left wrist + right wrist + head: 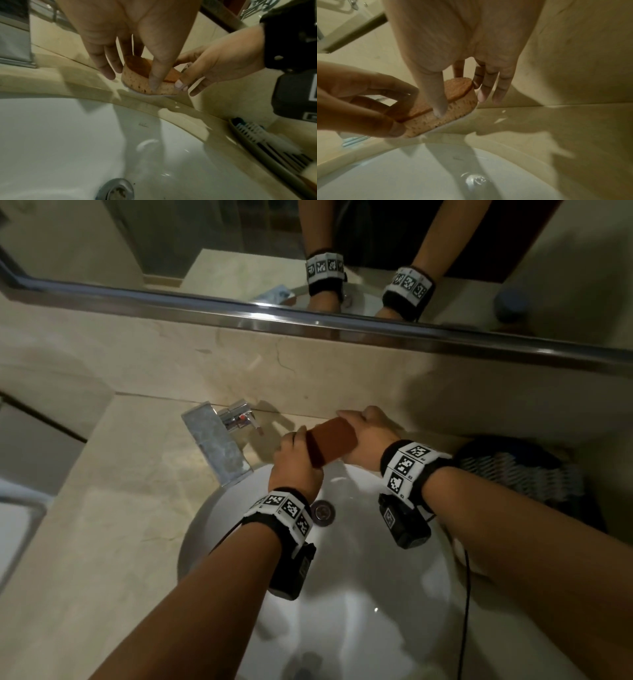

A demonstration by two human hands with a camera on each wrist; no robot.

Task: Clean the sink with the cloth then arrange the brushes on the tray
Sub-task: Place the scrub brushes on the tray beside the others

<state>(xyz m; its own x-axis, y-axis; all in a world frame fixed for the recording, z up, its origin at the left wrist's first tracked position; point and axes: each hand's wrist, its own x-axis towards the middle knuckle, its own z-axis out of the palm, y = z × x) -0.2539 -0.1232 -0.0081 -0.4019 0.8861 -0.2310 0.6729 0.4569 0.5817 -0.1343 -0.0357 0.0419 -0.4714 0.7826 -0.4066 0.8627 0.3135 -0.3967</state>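
Note:
A brown scouring sponge [330, 445], rust pad on top and tan foam below, is held over the counter behind the white sink [359, 611]. A thin white layer [453, 125] shows under it. My left hand [294, 457] pinches its left end, thumb in front and fingers behind [132, 78]. At the other end, my right hand [363, 433] pinches it the same way [462, 104]. A slatted tray [267, 152] with a white-bristled toothbrush [252, 130] lies on the counter at the sink's right.
A chrome faucet [219, 446] with a lever juts over the sink's back left. The drain [322, 511] sits in the basin below my wrists. A mirror with a metal rail [308, 320] runs along the wall. Wet beige counter [113, 508] surrounds the basin.

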